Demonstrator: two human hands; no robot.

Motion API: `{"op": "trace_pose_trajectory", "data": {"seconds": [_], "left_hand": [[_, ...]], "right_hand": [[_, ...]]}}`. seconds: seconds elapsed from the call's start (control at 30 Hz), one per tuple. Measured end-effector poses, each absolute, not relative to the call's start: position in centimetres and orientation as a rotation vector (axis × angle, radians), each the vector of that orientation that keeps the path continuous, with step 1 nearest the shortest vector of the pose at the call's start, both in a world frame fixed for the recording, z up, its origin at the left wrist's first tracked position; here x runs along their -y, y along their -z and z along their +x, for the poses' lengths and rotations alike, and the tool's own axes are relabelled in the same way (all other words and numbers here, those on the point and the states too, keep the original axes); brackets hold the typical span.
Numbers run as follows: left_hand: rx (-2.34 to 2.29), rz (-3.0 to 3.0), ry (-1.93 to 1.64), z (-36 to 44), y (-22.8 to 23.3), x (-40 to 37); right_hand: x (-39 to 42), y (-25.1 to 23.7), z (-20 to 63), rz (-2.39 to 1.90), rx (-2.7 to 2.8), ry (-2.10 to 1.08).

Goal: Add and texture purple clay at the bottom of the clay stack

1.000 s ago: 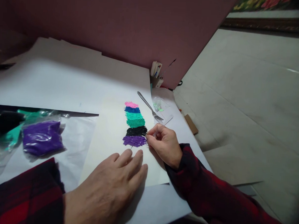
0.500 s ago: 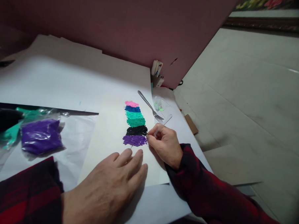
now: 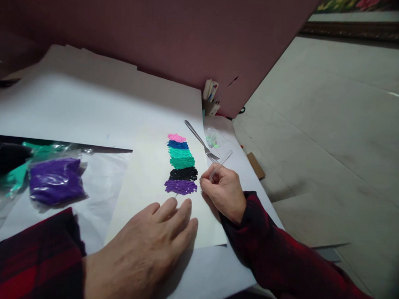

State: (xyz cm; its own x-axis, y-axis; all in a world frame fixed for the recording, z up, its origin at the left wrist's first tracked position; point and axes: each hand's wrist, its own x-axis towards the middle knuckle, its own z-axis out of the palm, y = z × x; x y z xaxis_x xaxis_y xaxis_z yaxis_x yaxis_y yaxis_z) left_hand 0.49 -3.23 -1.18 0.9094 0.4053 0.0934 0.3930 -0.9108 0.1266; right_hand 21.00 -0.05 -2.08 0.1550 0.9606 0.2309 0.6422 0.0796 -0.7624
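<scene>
A cream sheet of paper [image 3: 142, 173] bears a column of textured, clay-like bands: pink [image 3: 177, 138], dark blue [image 3: 178, 145], green [image 3: 182, 157], black [image 3: 184, 173] and purple [image 3: 181, 187] nearest me. My right hand [image 3: 222, 185] is closed in a pinch on a thin clear stick [image 3: 226, 157], just right of the black and purple bands and apart from them. Flat on the sheet below the purple band lies my left hand [image 3: 149, 240], fingers stretched out. A small pale sliver shows by its fingertips; I cannot tell what it is.
A metal fork [image 3: 201, 140] lies right of the bands, near a small clear bag [image 3: 213, 138] with green bits. To the left are a bag of purple material [image 3: 55, 181] and black and green bags. White boards [image 3: 89, 96] lie behind. The table's edge runs along the right.
My right hand has shifted slightly to the right with the clear stick, opening a gap from the purple band's edge. My left hand stays in place.
</scene>
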Motion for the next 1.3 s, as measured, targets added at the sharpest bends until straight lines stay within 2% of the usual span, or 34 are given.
{"op": "trace_pose_trajectory", "data": {"seconds": [0.3, 1.3], "left_hand": [[-0.614, 2.977, -0.164, 0.5, 0.9, 3.2], [-0.621, 2.964, -0.217, 0.6, 1.4, 3.3]], "right_hand": [[0.5, 1.9, 20.2, -1.504, 1.419, -0.678], [0.8, 2.0, 19.6, -1.615, 1.642, -0.505]]}}
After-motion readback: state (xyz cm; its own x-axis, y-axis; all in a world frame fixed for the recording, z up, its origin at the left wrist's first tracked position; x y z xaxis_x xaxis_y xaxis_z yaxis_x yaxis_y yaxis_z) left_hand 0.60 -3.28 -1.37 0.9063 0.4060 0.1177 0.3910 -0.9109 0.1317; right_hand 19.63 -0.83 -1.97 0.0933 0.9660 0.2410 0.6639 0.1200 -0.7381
